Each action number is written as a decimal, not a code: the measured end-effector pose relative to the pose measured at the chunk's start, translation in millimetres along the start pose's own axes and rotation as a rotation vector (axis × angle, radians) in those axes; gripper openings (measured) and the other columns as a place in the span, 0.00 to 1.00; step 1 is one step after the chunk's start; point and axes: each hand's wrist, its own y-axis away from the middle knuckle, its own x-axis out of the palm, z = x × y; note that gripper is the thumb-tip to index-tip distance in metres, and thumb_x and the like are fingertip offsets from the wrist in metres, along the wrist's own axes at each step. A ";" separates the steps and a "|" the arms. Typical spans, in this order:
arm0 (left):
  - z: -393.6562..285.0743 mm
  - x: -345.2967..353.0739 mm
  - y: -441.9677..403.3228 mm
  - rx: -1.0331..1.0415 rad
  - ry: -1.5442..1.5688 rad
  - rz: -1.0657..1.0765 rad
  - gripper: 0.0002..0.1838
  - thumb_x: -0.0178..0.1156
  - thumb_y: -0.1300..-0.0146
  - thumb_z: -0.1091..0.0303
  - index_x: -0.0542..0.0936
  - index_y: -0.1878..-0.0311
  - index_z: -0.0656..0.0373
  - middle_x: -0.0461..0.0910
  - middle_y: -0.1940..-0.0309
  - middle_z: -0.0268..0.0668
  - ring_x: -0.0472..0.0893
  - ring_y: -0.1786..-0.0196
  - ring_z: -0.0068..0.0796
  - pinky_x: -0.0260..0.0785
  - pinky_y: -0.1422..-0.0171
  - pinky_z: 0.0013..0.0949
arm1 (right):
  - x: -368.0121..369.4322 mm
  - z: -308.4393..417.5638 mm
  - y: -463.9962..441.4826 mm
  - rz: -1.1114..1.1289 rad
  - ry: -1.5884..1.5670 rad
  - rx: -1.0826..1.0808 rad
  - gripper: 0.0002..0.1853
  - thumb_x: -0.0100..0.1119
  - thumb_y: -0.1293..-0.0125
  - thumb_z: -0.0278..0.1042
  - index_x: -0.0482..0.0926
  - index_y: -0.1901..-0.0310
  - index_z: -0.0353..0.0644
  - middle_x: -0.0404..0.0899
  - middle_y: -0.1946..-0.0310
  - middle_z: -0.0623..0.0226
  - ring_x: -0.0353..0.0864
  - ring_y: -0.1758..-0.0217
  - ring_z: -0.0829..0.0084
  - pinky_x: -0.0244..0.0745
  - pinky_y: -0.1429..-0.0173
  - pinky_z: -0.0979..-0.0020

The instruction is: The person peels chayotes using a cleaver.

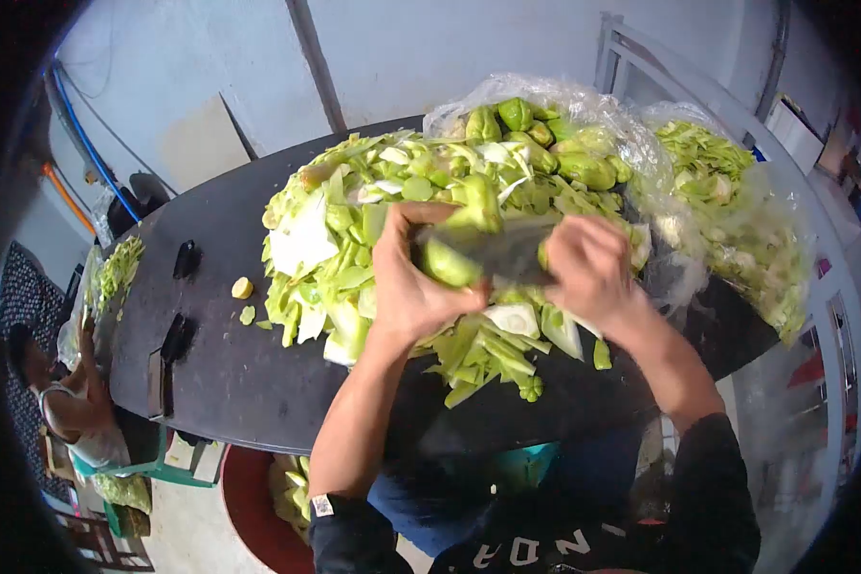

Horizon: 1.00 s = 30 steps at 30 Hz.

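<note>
My left hand [404, 277] is closed around a green chayote [450, 264], its fingers and thumb on either side. In my right hand [591, 272] is a knife [518, 253], its broad dark blade smeared by motion and set against the chayote. Another green chayote piece [476, 205] shows just above the blade; whether it is part of the held one I cannot tell. Below and around both hands spreads a big heap of cut chayote slices [335, 230]. Pale slices [512, 319] lie right under the blade.
Whole chayotes [584, 170] lie in a clear plastic bag [631, 134] behind the heap. More cut pieces fill a bag [737, 215] at right. The dark table [249, 383] holds black objects [187, 258] at left. A red tub [244, 507] stands below. Another person [77, 407] sits far left.
</note>
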 end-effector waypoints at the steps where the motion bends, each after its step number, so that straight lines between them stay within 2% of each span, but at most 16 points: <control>1: 9.6 3.7 -1.4 -0.035 0.092 -0.033 0.31 0.72 0.65 0.72 0.71 0.53 0.62 0.77 0.55 0.38 0.76 0.53 0.25 0.70 0.44 0.30 | 5.7 -11.3 11.2 0.000 0.000 0.001 0.10 0.60 0.59 0.23 0.68 0.77 0.45 0.66 0.83 0.70 0.73 0.78 0.67 0.68 0.75 0.65; 3: 15.5 1.3 -3.2 -0.075 0.130 -0.029 0.32 0.73 0.66 0.72 0.70 0.53 0.62 0.77 0.56 0.38 0.77 0.54 0.25 0.70 0.44 0.31 | 12.9 -32.6 23.7 0.114 0.076 0.112 0.11 0.63 0.57 0.23 0.70 0.73 0.43 0.74 0.79 0.66 0.78 0.73 0.60 0.72 0.71 0.60; 8: 12.2 6.4 -1.9 -0.048 0.201 0.018 0.32 0.73 0.65 0.71 0.70 0.52 0.61 0.77 0.57 0.38 0.77 0.55 0.27 0.70 0.44 0.32 | -2.8 -34.3 22.6 0.104 0.060 0.171 0.13 0.65 0.57 0.24 0.71 0.69 0.42 0.76 0.77 0.63 0.79 0.72 0.56 0.73 0.70 0.58; 10: 17.9 7.4 -0.9 -0.053 0.281 -0.023 0.36 0.74 0.67 0.73 0.69 0.49 0.62 0.76 0.54 0.39 0.77 0.52 0.27 0.70 0.42 0.33 | -5.8 -32.9 23.0 0.075 0.057 0.200 0.13 0.66 0.57 0.25 0.71 0.69 0.41 0.76 0.76 0.62 0.79 0.71 0.56 0.73 0.69 0.58; 11: 20.0 3.9 -1.7 -0.031 0.249 0.017 0.36 0.73 0.60 0.72 0.69 0.44 0.61 0.76 0.53 0.40 0.78 0.50 0.29 0.70 0.40 0.34 | -7.1 -32.5 23.2 0.074 0.059 0.202 0.13 0.66 0.57 0.25 0.71 0.69 0.41 0.76 0.76 0.62 0.79 0.71 0.56 0.73 0.69 0.58; 12: 19.4 6.5 0.5 -0.031 0.249 0.018 0.36 0.73 0.60 0.72 0.69 0.44 0.61 0.76 0.53 0.40 0.78 0.50 0.29 0.70 0.40 0.34 | -8.0 -31.5 23.6 0.077 0.051 0.221 0.13 0.66 0.57 0.25 0.71 0.70 0.41 0.76 0.76 0.62 0.79 0.71 0.56 0.72 0.70 0.58; 14: 13.3 12.6 4.6 -0.511 0.755 -0.070 0.33 0.69 0.47 0.62 0.68 0.39 0.60 0.75 0.46 0.42 0.77 0.44 0.33 0.69 0.37 0.37 | -10.4 -27.1 22.5 0.081 0.040 0.239 0.13 0.66 0.57 0.25 0.71 0.70 0.41 0.76 0.76 0.62 0.79 0.71 0.56 0.72 0.70 0.58; 15: 21.7 14.5 6.5 -0.519 0.920 -0.095 0.30 0.62 0.35 0.56 0.67 0.33 0.57 0.76 0.44 0.41 0.77 0.43 0.36 0.68 0.35 0.40 | -12.8 -23.4 21.1 0.072 0.041 0.211 0.12 0.65 0.58 0.25 0.71 0.71 0.41 0.75 0.77 0.63 0.78 0.71 0.57 0.71 0.71 0.59; 20: 16.7 18.4 9.0 -0.610 1.173 -0.240 0.30 0.57 0.30 0.47 0.67 0.32 0.53 0.76 0.43 0.38 0.76 0.42 0.36 0.66 0.32 0.44 | -4.8 -5.1 28.1 0.006 -0.045 0.058 0.10 0.63 0.59 0.24 0.70 0.75 0.43 0.70 0.80 0.68 0.75 0.75 0.62 0.69 0.73 0.62; 22: 16.8 15.6 12.1 -0.601 1.171 -0.161 0.27 0.60 0.30 0.55 0.65 0.33 0.53 0.73 0.41 0.36 0.74 0.39 0.36 0.64 0.31 0.46 | -1.8 1.5 29.0 0.059 -0.041 0.006 0.09 0.61 0.59 0.24 0.70 0.76 0.44 0.67 0.81 0.70 0.74 0.76 0.64 0.68 0.73 0.63; 23: 18.9 17.7 11.7 -0.589 1.161 -0.190 0.25 0.61 0.31 0.60 0.66 0.34 0.54 0.75 0.42 0.36 0.76 0.40 0.36 0.69 0.35 0.45 | 1.9 2.9 27.8 0.023 -0.052 -0.002 0.08 0.60 0.58 0.23 0.70 0.76 0.44 0.66 0.82 0.70 0.73 0.77 0.65 0.68 0.73 0.64; 24: 20.6 19.9 13.1 -0.591 1.162 -0.188 0.25 0.61 0.31 0.60 0.66 0.34 0.54 0.75 0.42 0.36 0.76 0.40 0.36 0.69 0.35 0.45 | 3.6 2.3 28.8 0.024 -0.050 -0.001 0.08 0.60 0.58 0.23 0.70 0.76 0.44 0.66 0.82 0.70 0.73 0.77 0.65 0.68 0.73 0.64; 26: 24.4 22.9 16.6 -0.549 1.010 -0.232 0.29 0.67 0.36 0.65 0.66 0.34 0.54 0.76 0.43 0.36 0.78 0.42 0.36 0.73 0.39 0.42 | 6.6 0.0 29.5 0.033 -0.038 0.050 0.09 0.60 0.58 0.23 0.70 0.76 0.44 0.66 0.82 0.70 0.72 0.77 0.67 0.68 0.74 0.66; 27: 25.8 23.3 17.2 -0.463 1.022 -0.182 0.33 0.72 0.42 0.70 0.67 0.36 0.59 0.77 0.44 0.38 0.79 0.45 0.35 0.75 0.42 0.39 | 6.8 -2.1 29.1 0.034 -0.037 0.050 0.09 0.60 0.58 0.23 0.70 0.76 0.44 0.66 0.82 0.70 0.72 0.77 0.67 0.68 0.74 0.66; 28: 25.3 23.8 17.0 -0.462 1.024 -0.181 0.33 0.72 0.42 0.70 0.67 0.36 0.59 0.77 0.44 0.38 0.79 0.45 0.35 0.75 0.42 0.39 | 6.6 -5.1 28.8 0.024 -0.018 0.054 0.09 0.60 0.58 0.23 0.70 0.76 0.44 0.66 0.82 0.70 0.72 0.77 0.67 0.67 0.74 0.66; 30: 19.6 26.3 14.9 -0.334 0.856 -0.170 0.34 0.75 0.47 0.73 0.69 0.39 0.65 0.78 0.47 0.39 0.79 0.46 0.34 0.74 0.39 0.36 | 5.4 -7.5 29.3 0.020 0.002 0.059 0.09 0.60 0.58 0.23 0.70 0.76 0.44 0.66 0.82 0.71 0.72 0.77 0.68 0.67 0.74 0.66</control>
